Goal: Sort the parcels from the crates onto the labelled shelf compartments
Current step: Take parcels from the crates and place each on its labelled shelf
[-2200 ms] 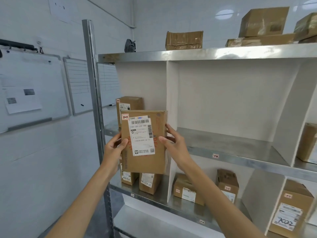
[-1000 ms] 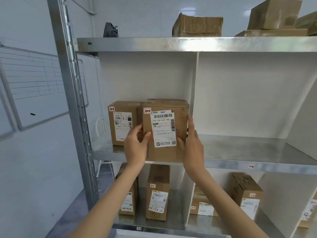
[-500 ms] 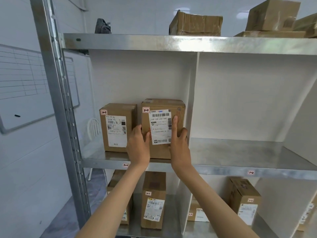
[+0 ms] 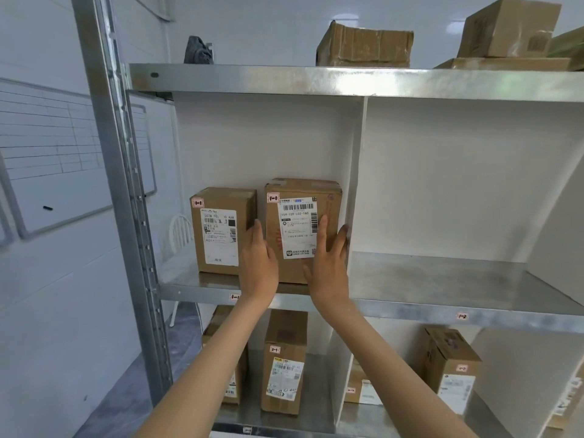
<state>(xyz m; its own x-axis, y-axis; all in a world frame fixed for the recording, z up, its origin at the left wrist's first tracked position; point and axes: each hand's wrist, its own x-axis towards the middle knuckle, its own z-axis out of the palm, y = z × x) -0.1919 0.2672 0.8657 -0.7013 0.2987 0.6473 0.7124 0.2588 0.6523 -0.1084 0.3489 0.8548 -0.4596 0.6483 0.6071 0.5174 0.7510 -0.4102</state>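
Note:
A brown parcel (image 4: 301, 205) with a white shipping label and a red "1-1" sticker stands upright on the metal shelf (image 4: 202, 287), in the compartment tagged "1-1", against the white divider (image 4: 357, 172). My left hand (image 4: 257, 263) lies with straight fingers along the parcel's left front edge. My right hand (image 4: 328, 263) presses flat on its front face, fingers straight over the label's right side. A second parcel (image 4: 221, 229), also marked "1-1", stands just to the left.
The "1-2" compartment (image 4: 442, 279) to the right holds no parcels. Below, several parcels (image 4: 284, 361) stand in the lower compartments. Boxes (image 4: 363, 45) sit on the top shelf. A steel upright (image 4: 117, 184) and a whiteboard (image 4: 57, 159) are at left.
The parcel went from held in front of the shelf into the "1-1" compartment. Both hands let go of its sides and now lie flat against its front.

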